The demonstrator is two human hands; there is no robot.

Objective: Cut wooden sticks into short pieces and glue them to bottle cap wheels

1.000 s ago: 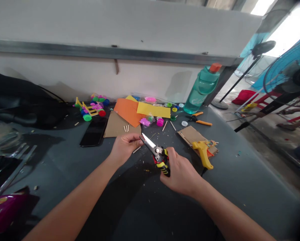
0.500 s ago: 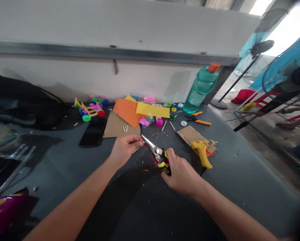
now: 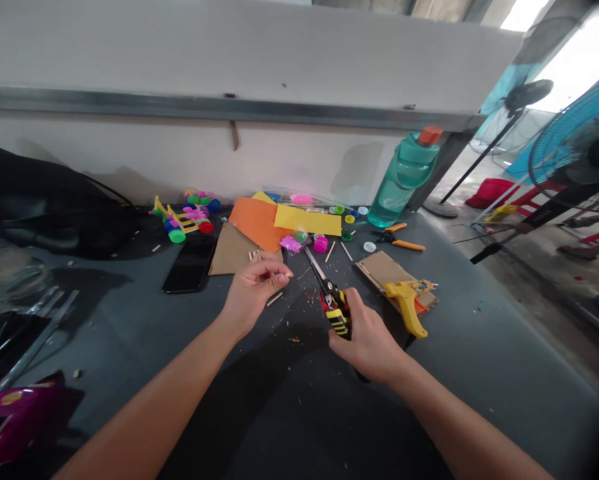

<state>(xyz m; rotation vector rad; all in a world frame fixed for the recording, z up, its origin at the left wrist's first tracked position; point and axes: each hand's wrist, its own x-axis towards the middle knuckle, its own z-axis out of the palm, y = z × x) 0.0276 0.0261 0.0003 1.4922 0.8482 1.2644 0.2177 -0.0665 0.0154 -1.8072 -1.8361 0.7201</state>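
My right hand [image 3: 367, 333] is wrapped round the yellow-and-black handles of a pair of snips [image 3: 329, 291], whose blades point away from me. My left hand [image 3: 254, 290] is closed in a pinch, with a small pale stick piece [image 3: 289, 274] just showing at the fingertips. A gap separates these fingers from the blades. Below the left fingertips lies a wooden stick [image 3: 274, 299], and tiny cut scraps are scattered on the dark table around it. Two more sticks [image 3: 330, 251] lie beyond the snips.
A yellow glue gun [image 3: 407, 303] rests on cardboard [image 3: 382, 270] at right, near orange-handled pliers [image 3: 404, 245] and a teal bottle [image 3: 402, 180]. Orange paper [image 3: 259, 221], bottle caps [image 3: 320, 245] and colourful toy cars [image 3: 187, 220] line the back. A phone [image 3: 189, 265] lies left.
The snips have moved right, away from my left fingers, and their blades have come together. My left hand keeps its pinch in nearly the same place.
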